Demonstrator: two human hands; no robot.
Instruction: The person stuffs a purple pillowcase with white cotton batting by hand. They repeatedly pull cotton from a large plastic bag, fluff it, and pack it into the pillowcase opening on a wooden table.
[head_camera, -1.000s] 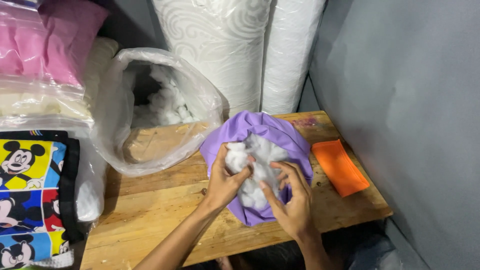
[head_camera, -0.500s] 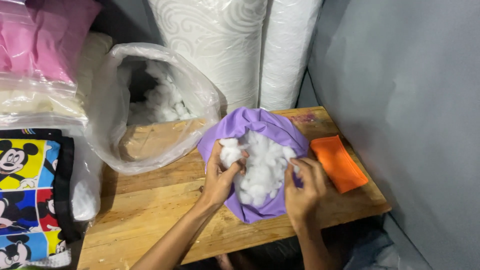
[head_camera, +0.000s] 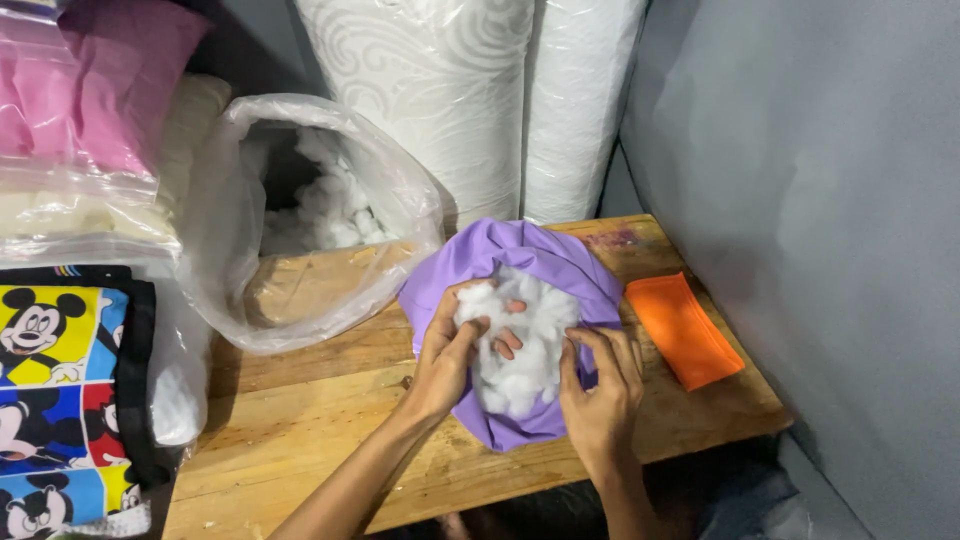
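Note:
A purple fabric cover lies on the wooden table, its opening full of white fluffy stuffing. My left hand is pushed into the opening from the left, fingers curled around a clump of the stuffing. My right hand holds the cover's right edge, fingers bent over the purple rim beside the stuffing. Both forearms come up from the bottom of the view.
A large clear plastic bag with more white stuffing lies open at the table's back left. An orange fabric piece lies at the right. White wrapped rolls stand behind. Bagged pillows and a cartoon-print cushion are at left; a grey wall at right.
My left hand has pushed deeper into the stuffing in the cover. My right hand has shifted on the cover's right rim. The cover looks fuller and rounder.

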